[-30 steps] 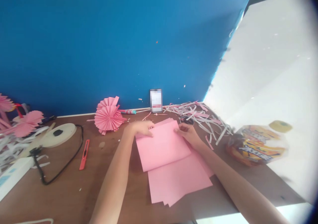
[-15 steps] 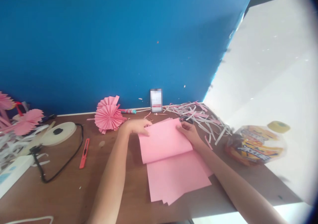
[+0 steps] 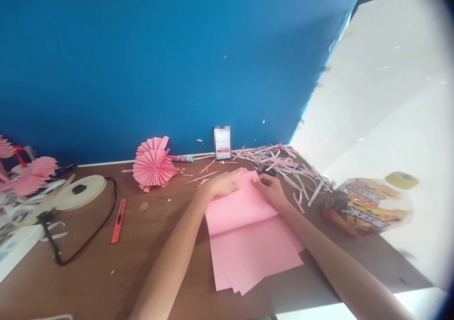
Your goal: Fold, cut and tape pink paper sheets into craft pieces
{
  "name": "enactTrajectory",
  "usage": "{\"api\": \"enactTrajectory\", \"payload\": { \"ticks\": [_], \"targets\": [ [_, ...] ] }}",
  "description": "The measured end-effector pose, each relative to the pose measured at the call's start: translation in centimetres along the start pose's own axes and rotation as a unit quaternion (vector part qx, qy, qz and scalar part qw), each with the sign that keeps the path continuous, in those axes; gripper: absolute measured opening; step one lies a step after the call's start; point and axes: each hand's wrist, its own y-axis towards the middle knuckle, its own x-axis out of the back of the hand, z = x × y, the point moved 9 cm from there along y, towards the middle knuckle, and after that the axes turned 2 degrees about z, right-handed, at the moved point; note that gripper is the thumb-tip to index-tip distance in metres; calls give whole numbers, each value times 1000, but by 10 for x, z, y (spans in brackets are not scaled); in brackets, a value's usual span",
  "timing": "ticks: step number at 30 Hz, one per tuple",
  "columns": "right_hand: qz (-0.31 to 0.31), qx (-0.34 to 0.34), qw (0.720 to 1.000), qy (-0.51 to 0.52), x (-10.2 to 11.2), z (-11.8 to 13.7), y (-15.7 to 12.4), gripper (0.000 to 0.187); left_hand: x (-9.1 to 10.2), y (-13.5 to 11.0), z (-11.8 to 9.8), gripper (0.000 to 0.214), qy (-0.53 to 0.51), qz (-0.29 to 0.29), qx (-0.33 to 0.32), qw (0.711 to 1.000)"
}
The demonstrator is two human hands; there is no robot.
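As the left hand (image 3: 223,185) slides flat onto the pink sheet (image 3: 241,212), seemingly steadying it, the right hand (image 3: 270,188) pinches its corner.

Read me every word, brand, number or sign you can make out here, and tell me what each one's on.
None can be read for certain.
Printed plastic package: bold lettering, too blurred to read.
Phone: screen pixelated, unreadable.
Teal-tipped tube: markings too small.
White box: pale blue patches, no legible text.
Pink sheets: no lettering visible.
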Motion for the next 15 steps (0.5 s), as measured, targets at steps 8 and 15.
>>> {"api": "enactTrajectory", "payload": {
  "ticks": [8, 15],
  "targets": [
    [21, 5, 1000, 3, -2, 8, -4, 40, -5, -3, 12, 62, 6, 22, 9, 1000],
    [-35, 32, 997, -56, 15, 5, 3, 46, -5, -10, 24, 44, 48, 63, 47, 996]
  ]
}}
